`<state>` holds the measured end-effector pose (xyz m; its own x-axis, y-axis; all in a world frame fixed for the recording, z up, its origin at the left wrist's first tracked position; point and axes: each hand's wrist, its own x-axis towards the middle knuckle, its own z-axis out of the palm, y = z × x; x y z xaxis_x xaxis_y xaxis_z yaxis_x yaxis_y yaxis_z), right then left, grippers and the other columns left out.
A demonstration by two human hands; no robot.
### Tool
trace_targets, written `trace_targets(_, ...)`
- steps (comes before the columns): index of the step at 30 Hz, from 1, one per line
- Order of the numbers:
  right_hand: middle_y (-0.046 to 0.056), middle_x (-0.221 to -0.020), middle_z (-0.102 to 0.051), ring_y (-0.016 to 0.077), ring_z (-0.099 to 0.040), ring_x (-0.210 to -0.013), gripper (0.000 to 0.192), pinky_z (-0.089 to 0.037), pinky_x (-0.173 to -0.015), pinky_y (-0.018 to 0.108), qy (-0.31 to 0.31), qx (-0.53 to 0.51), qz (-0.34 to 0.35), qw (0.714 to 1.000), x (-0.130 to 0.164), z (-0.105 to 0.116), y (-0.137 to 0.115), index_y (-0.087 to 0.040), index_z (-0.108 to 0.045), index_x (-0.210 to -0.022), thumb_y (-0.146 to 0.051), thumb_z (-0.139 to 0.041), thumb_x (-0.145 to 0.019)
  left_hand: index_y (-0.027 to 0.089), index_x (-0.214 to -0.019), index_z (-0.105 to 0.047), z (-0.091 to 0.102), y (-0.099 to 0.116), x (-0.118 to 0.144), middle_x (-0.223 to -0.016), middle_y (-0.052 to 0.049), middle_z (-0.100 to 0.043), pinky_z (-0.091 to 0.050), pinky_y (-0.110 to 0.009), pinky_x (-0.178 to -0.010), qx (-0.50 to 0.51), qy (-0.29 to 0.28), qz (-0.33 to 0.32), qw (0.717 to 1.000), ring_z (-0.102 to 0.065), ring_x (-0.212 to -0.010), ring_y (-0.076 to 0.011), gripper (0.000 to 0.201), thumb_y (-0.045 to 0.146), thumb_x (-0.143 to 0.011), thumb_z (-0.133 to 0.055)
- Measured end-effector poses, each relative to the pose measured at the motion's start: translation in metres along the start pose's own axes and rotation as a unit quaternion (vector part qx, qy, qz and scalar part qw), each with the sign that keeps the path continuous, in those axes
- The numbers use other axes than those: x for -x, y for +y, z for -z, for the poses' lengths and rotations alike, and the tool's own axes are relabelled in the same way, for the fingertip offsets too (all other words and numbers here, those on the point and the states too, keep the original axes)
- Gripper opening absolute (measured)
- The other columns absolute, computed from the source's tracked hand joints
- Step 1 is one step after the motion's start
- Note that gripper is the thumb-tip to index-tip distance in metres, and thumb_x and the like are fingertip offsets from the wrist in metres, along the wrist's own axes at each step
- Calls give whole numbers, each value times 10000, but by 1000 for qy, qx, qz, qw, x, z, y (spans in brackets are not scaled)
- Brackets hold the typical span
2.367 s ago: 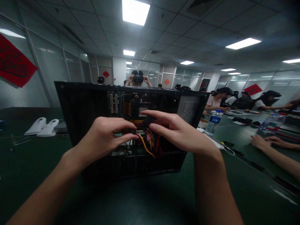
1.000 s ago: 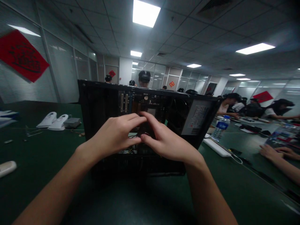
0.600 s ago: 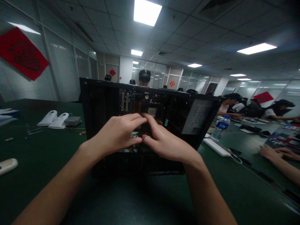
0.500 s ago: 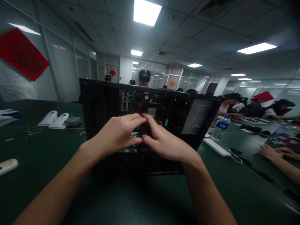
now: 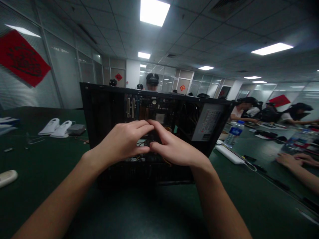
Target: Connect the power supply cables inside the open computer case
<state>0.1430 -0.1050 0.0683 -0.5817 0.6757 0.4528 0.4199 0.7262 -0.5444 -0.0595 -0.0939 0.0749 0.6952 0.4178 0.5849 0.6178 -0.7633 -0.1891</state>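
An open black computer case (image 5: pixel 86 113) stands on the table before me, its inside facing me. In front of its motherboard (image 5: pixel 159 105), my left hand (image 5: pixel 124 139) and my right hand (image 5: pixel 174 146) meet at the fingertips. Both index fingers touch above and the thumbs come together below, leaving a gap through which cables show. Each thumb stays apart from its fingers, and I see nothing held; some fingertips are hidden. The power supply (image 5: pixel 209 122) with its label sits at the case's right, beside a fan (image 5: pixel 189 114).
Left on the green table (image 5: pixel 57 166) lie white slipper-shaped things (image 5: pixel 61 128), a grey block (image 5: pixel 76 129) and a cream handle-like object (image 5: pixel 7 178). On the right are a water bottle (image 5: pixel 234 133), a white power strip (image 5: pixel 229 154), cables and another person's hands (image 5: pixel 291 161).
The view has shifted slightly, so the case and table items appear a little further left. My hands keep the same pose. A thin yellowish cable now shows below my right hand.
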Motion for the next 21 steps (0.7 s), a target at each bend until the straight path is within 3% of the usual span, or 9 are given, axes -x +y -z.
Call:
trace_targets(8, 98, -1546, -439, 266, -453, -1385, 704, -381, -1171, 453, -8, -53, -7, 999, -2, 1, 5, -181, -350, -1518, -144, -509, -834, 160, -1271, -597, 1, 0, 0, -1249, -109, -675, -565, -350, -891, 7, 2, -9, 1000, -675, -1094, -259, 510, 293, -808, -765)
trace_targets(14, 90, -1484, -510, 260, -550, -1276, 704, -448, -1113, 442, -9, -58, -8, 998, -2, 1, 8, -200, -358, -1525, -141, -522, -843, 184, -1274, -602, 0, 0, -1, -1250, -92, -672, -560, -330, -887, 28, 2, -4, 1000, -670, -1105, -250, 487, 297, -820, -741)
trace_targets(21, 102, -1543, -440, 229, -431, -1412, 604, -362, -1182, 404, -33, -16, 38, 999, 0, 11, 14, -190, -317, -1543, -318, -521, -990, 180, -1276, -584, 1, -3, -1, -1267, -106, -662, -558, -347, -900, 2, -18, -20, 1000, -660, -1117, -261, 537, 355, -806, -776)
